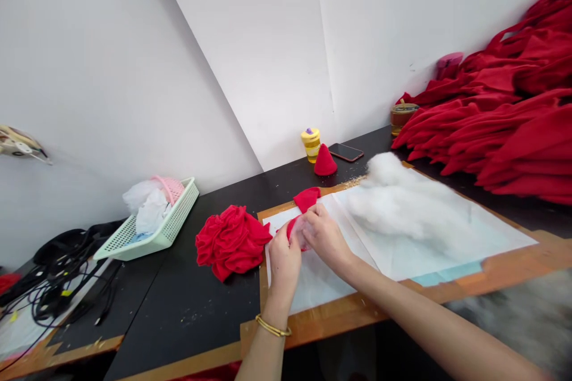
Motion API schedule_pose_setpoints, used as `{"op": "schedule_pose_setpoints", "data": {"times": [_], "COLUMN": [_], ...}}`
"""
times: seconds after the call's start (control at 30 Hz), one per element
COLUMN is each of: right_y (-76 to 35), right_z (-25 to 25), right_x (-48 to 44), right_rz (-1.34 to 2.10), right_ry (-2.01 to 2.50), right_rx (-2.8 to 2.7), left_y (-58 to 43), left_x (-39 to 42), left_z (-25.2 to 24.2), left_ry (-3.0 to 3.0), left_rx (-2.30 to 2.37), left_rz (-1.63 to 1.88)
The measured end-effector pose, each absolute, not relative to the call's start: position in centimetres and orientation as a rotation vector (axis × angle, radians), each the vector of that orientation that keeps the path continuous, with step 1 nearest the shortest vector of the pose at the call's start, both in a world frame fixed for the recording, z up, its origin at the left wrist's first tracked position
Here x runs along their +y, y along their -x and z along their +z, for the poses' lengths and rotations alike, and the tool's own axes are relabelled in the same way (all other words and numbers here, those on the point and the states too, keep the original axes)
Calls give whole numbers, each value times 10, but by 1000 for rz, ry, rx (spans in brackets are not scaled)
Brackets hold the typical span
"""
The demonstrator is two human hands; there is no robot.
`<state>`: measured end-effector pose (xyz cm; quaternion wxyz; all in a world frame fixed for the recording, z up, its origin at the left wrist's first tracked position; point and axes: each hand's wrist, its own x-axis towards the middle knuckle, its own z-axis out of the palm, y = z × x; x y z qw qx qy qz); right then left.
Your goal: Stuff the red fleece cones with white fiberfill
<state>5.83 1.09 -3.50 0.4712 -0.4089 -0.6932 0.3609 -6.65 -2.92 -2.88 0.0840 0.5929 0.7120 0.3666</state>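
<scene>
The left hand (285, 257) is holding a red cloth (291, 226) with curled fingers, and the right hand (325, 234), fingers nearly together, is pinching white stuffing (305, 234) at it. The cloth is being held over a white sheet (322, 286), between a red pile (232, 241) and a fluffy heap (393, 205).

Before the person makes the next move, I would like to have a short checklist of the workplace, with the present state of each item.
1. Left hand holds the red piece: ok.
2. Right hand at the same piece: ok, its fingers are there.
3. Contents of the red piece fully visible: not ok, the hands partly cover it.
4. White fluff close by: ok, on the white sheet.
5. Red cone upright: ok.
6. Phone working: cannot tell, its screen looks dark.
</scene>
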Motion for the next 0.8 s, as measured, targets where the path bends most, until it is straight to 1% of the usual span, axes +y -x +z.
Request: {"op": "schedule_pose_setpoints", "data": {"times": [0.1, 0.27, 0.37, 0.6, 0.67, 0.8], "right_y": [-55, -68, -78, -87, -90, -94], "right_z": [-35, -36, -37, -38, -37, -38], "right_x": [9, -16, -21, -5, 1, 12], "right_rz": [795, 803, 747, 624, 713, 1090], "right_ry": [1048, 945, 963, 1137, 1149, 1068], "right_rx": [-1818, -2003, -2072, -1956, -1911, -1914], "left_y": [61, 69, 69, 59, 59, 59], "left_x": [-31, -35, -40, -53, -54, -55], "left_z": [-33, -39, -38, -32, -31, -30], "left_ry": [-1694, -1610, -1626, -1814, -1901, -2036], "left_rx": [2085, 2073, 2038, 1890, 1821, 1683], "left_rz": [1166, 1220, 1238, 1288, 1347, 1333]}}
